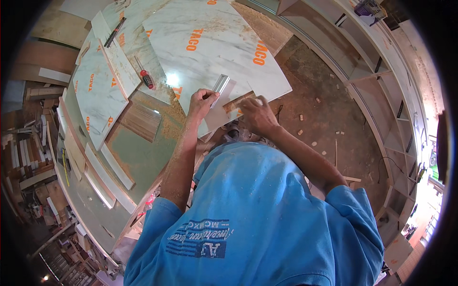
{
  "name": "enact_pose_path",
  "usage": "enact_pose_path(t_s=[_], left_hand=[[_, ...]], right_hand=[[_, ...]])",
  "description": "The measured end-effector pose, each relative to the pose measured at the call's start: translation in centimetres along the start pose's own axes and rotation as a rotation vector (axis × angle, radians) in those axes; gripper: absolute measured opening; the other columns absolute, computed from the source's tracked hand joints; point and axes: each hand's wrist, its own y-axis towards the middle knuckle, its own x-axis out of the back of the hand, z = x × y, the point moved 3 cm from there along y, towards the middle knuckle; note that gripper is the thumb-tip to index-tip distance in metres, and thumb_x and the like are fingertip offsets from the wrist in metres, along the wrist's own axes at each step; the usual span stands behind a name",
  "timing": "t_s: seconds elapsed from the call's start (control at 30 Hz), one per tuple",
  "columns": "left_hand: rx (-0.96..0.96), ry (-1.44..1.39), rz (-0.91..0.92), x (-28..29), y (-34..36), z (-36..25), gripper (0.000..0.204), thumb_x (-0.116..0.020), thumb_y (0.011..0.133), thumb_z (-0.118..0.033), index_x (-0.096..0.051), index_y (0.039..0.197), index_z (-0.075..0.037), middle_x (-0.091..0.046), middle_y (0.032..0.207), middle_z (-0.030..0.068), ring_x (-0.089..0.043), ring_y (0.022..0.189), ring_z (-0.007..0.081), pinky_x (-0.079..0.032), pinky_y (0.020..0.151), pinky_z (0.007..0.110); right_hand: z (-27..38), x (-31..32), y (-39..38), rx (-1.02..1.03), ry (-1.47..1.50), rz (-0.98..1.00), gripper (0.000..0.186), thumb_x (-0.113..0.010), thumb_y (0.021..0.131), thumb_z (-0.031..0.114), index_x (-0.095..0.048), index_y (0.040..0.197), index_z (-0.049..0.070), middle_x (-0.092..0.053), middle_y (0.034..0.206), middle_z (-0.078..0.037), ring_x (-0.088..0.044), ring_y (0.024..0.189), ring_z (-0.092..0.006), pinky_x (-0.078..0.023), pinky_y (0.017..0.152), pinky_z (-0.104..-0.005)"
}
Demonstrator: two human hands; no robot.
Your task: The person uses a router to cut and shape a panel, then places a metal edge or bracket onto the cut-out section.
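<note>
My left hand (202, 103) pinches the lower end of a short silver metal profile (220, 86), which lies slanted over a marble-patterned white board (229, 47). Close to the board's near edge is a rectangular notch or opening with a brown surface (234, 106) showing in it. Over the right side of that opening sits my right hand (259, 114), its fingers curled together at the board's edge. Whatever those fingers hold, if anything, is hidden. Sawdust is scattered on the board.
A red-handled screwdriver (147, 79) lies left of the board, among more marble-patterned panels (93, 100). A black tool (115, 32) rests on a narrow strip. Wood strips (102, 183) lie at left. A long shelf carcass (367, 76) curves along the right. Offcuts litter the brown floor (315, 119).
</note>
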Motion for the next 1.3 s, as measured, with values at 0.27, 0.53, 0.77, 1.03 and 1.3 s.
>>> enact_pose_path(t_s=[0.27, 0.53, 0.77, 1.03, 1.3], left_hand=[[-0.039, -0.020, 0.017, -0.8, -0.1, -0.5, 0.028, -0.081, 0.088, -0.025, -0.071, 0.096, 0.000, -0.067, 0.084, 0.0034, -0.061, 0.076, 0.0111, -0.050, 0.070, 0.028], [-0.033, -0.053, 0.021, -0.7, -0.3, -0.3, 0.024, -0.081, 0.088, -0.021, -0.071, 0.095, -0.001, -0.066, 0.081, 0.0015, -0.058, 0.072, 0.0092, -0.048, 0.065, 0.026], [0.042, -0.137, 0.016, -0.2, 0.0, 0.2, 0.027, -0.081, 0.089, -0.022, -0.070, 0.098, 0.000, -0.065, 0.083, 0.0004, -0.057, 0.072, 0.0065, -0.047, 0.066, 0.025], [-0.426, 0.253, -0.335, 2.1, 2.9, -0.9, 0.021, -0.080, 0.087, -0.016, -0.065, 0.092, -0.001, -0.059, 0.099, 0.0100, -0.061, 0.089, 0.0243, -0.052, 0.078, 0.038], [-0.492, 0.405, -0.415, 3.7, 6.4, -2.0, 0.019, -0.078, 0.086, -0.013, -0.065, 0.093, -0.002, -0.059, 0.103, 0.0115, -0.060, 0.096, 0.0284, -0.052, 0.082, 0.040]], right_hand=[[0.3, 0.3, -1.0, -0.219, -0.195, -0.005, 0.069, -0.070, 0.083, 0.022, -0.048, 0.145, 0.002, -0.044, 0.153, -0.016, -0.040, 0.141, -0.0301, -0.028, 0.112, -0.0616], [-4.0, 2.3, -0.2, -0.122, 0.249, -0.142, 0.041, -0.061, 0.075, 0.001, -0.068, 0.114, 0.003, -0.064, 0.117, -0.015, -0.058, 0.114, -0.0337, -0.044, 0.099, -0.0508], [-4.4, 4.5, -0.4, -0.354, 0.215, -0.285, 0.032, -0.059, 0.076, -0.004, -0.071, 0.105, 0.003, -0.062, 0.101, -0.013, -0.061, 0.100, -0.0339, -0.053, 0.085, -0.0448], [-1.4, 1.6, 0.3, -0.378, 0.031, -0.151, 0.047, -0.059, 0.077, -0.004, -0.068, 0.122, 0.006, -0.054, 0.103, -0.015, -0.057, 0.099, -0.0342, -0.050, 0.084, -0.0449], [1.0, 0.7, 0.1, -0.491, 0.316, -0.155, 0.045, -0.060, 0.078, -0.002, -0.068, 0.122, 0.004, -0.056, 0.103, -0.016, -0.059, 0.096, -0.0350, -0.052, 0.083, -0.0447]])
